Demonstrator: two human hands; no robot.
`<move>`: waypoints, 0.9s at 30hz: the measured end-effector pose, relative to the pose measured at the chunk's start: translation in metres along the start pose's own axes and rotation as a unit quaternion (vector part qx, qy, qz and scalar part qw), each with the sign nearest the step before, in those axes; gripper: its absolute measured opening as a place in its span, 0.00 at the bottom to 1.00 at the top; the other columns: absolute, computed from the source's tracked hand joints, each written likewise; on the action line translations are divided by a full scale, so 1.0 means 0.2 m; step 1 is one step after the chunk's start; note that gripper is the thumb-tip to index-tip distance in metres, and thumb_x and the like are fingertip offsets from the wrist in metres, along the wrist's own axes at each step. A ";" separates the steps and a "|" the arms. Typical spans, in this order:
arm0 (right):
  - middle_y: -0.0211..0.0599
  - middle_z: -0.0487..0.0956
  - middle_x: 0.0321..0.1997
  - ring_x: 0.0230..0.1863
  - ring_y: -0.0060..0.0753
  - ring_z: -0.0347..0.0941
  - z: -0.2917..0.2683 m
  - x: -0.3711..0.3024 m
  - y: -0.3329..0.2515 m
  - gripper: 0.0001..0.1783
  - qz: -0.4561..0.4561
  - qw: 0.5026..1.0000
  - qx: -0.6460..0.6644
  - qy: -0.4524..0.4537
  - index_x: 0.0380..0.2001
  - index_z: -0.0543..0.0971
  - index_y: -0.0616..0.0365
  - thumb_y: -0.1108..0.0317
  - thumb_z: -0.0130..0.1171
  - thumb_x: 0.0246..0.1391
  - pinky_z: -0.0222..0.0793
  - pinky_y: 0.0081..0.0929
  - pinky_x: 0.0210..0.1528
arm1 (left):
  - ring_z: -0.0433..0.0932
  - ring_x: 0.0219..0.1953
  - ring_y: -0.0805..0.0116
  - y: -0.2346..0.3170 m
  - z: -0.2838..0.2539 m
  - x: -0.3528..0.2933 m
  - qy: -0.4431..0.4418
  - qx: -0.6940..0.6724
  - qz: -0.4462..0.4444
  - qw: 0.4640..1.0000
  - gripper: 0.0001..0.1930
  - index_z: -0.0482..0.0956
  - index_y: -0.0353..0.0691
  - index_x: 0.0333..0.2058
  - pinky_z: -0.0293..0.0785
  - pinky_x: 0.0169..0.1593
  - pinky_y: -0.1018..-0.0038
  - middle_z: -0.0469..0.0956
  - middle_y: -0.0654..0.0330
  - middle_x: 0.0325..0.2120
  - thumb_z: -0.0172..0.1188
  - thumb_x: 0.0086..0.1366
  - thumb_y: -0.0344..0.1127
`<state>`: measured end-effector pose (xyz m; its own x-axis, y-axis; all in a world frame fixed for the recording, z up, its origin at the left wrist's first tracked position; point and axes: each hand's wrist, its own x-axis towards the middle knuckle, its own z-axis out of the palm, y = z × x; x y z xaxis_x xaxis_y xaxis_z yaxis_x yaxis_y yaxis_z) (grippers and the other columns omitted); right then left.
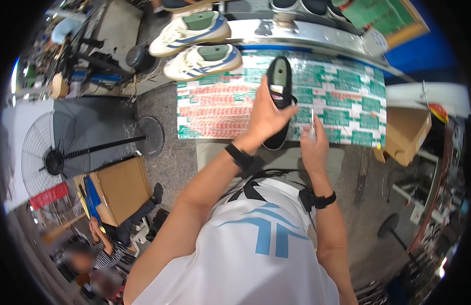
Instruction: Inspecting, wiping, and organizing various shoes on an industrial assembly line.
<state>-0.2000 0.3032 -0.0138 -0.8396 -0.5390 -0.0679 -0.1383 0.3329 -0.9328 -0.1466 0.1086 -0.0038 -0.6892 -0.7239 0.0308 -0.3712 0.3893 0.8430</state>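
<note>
A black shoe [280, 76] with a grey-green insole lies lengthwise over the tape-covered work board [337, 84], its lower end reaching past the near edge. My left hand [266, 116] grips the shoe's side, thumb stretched across toward the right. Just right of the shoe, my right hand [315, 147] is closed around a slim, pale, pointed tool [312, 133]. The tool's tip points away from me, apart from the shoe; its exact kind is too small to make out.
Two cream sneakers with blue stripes, one nearer [205, 62] and one farther [192, 34], stand at the board's far left. A metal rail [317, 34] runs behind. Left are a floor fan [55, 161] and cardboard box [121, 190]; another box [406, 134] is right. Other people sit lower left.
</note>
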 end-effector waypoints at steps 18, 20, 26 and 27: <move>0.47 0.80 0.45 0.46 0.52 0.80 -0.06 0.26 0.23 0.50 -0.130 0.951 -0.280 0.011 0.75 0.69 0.70 0.58 0.74 0.53 0.78 0.48 0.47 | 0.80 0.65 0.54 -0.26 -0.47 0.12 -0.094 -0.019 0.013 0.995 0.55 0.61 0.25 0.74 0.74 0.69 0.63 0.78 0.39 0.64 0.84 0.59 0.48; 0.46 0.80 0.44 0.46 0.52 0.80 -0.04 0.26 0.24 0.50 -0.134 0.948 -0.288 0.019 0.75 0.69 0.70 0.58 0.74 0.52 0.78 0.48 0.47 | 0.82 0.62 0.53 -0.26 -0.39 0.08 -0.098 -0.062 -0.118 0.986 0.54 0.66 0.23 0.70 0.76 0.67 0.62 0.81 0.39 0.59 0.85 0.56 0.51; 0.44 0.78 0.41 0.43 0.51 0.79 -0.04 0.26 0.26 0.52 -0.163 0.941 -0.297 0.024 0.75 0.68 0.68 0.59 0.74 0.49 0.77 0.46 0.45 | 0.86 0.56 0.54 -0.07 -0.41 0.03 -0.162 0.076 -0.088 0.980 0.43 0.81 0.30 0.60 0.79 0.61 0.61 0.86 0.45 0.53 0.87 0.52 0.50; 0.44 0.78 0.41 0.42 0.50 0.79 -0.05 0.26 0.26 0.52 -0.166 0.942 -0.291 0.022 0.75 0.68 0.68 0.59 0.74 0.49 0.76 0.46 0.45 | 0.86 0.56 0.54 -0.03 -0.44 0.04 -0.145 0.076 -0.089 0.982 0.43 0.81 0.30 0.60 0.79 0.61 0.61 0.86 0.45 0.53 0.87 0.52 0.50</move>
<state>-0.2560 0.2996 -0.0624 -0.7189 -0.6597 0.2193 -0.6504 0.5270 -0.5470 -0.0945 0.0508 0.0396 -0.7447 -0.6042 -0.2835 -0.5761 0.3676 0.7300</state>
